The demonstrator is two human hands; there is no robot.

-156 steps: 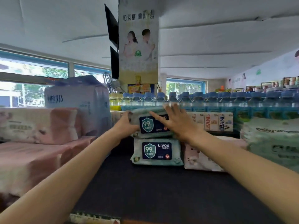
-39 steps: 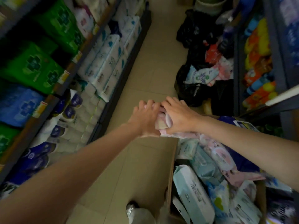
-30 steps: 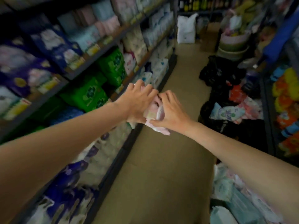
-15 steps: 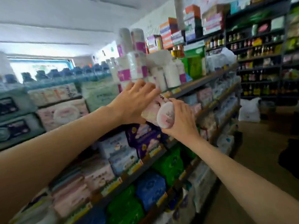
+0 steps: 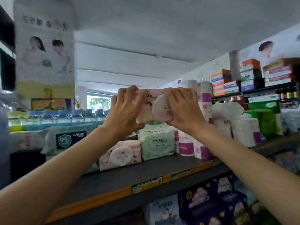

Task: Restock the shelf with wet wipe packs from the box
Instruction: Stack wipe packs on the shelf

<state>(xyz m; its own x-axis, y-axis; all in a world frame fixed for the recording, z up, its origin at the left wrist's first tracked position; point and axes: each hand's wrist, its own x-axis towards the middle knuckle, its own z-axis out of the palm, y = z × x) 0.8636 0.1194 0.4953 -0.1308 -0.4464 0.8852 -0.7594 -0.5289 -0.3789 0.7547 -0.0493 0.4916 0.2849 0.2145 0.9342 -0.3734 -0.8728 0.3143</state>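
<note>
I hold a pink wet wipe pack [image 5: 151,104] with a round white-and-pink lid up in the air, upside down, above the top shelf [image 5: 146,172]. My left hand [image 5: 125,111] grips its left end and my right hand [image 5: 183,108] grips its right end. Directly below on the shelf lies a matching pink pack [image 5: 121,154]. To its right stands a pale green baby wipes pack [image 5: 156,142], and to its left sit the blue-labelled Liyou packs [image 5: 69,138]. The box is out of view.
Purple-and-white paper rolls [image 5: 191,143] and white rolls [image 5: 243,129] stand right of the green pack. Blue-capped bottles [image 5: 65,115] line the back. A poster [image 5: 44,51] hangs at upper left. Yellow price tags [image 5: 146,184] run along the shelf edge; dark blue packs [image 5: 215,202] fill the shelf below.
I turned from the box on the floor and lifted the pink pack with both hands up to top-shelf height. It now hangs over the pink pack lying on the shelf.
</note>
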